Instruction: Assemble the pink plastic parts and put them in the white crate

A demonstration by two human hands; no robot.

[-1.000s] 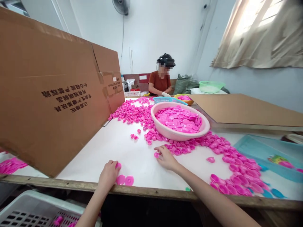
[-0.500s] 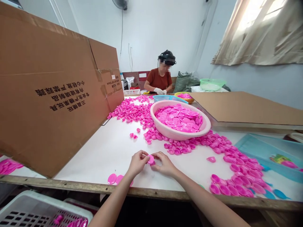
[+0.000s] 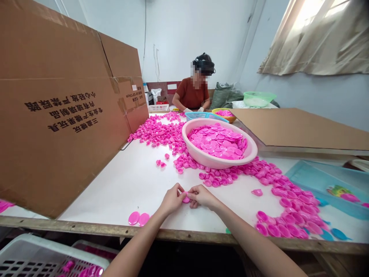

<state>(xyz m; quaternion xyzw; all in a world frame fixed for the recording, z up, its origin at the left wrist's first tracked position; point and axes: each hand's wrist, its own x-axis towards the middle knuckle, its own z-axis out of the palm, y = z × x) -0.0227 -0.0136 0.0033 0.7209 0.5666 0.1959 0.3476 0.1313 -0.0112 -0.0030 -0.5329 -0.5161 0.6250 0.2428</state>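
Observation:
Over the white tabletop, close to the near edge, my left hand (image 3: 174,199) and my right hand (image 3: 201,196) meet at a small pink plastic disc (image 3: 186,198). Fingertips of both hands are closed on it from either side. Whether a second pink piece sits beneath the disc is hidden by my fingers. Left of my left forearm, two flat pink discs (image 3: 134,218) lie on the table. Beyond my hands stands a pale pink basin (image 3: 220,164) heaped with similar discs. Small pink cup-shaped pieces (image 3: 215,181) are strewn around its base.
A big cardboard box (image 3: 66,154) walls off the left side. Pink cup-shaped pieces (image 3: 292,219) and a blue tray (image 3: 331,188) are at right, beside a cardboard sheet (image 3: 305,129). A white crate (image 3: 43,252) stands below the table edge. Across sits a co-worker (image 3: 192,94).
Both hands have drawn closer together around the pink disc, which shows less between my fingers. My right fingers have curled in. The view has tilted slightly; the co-worker's hands are lower.

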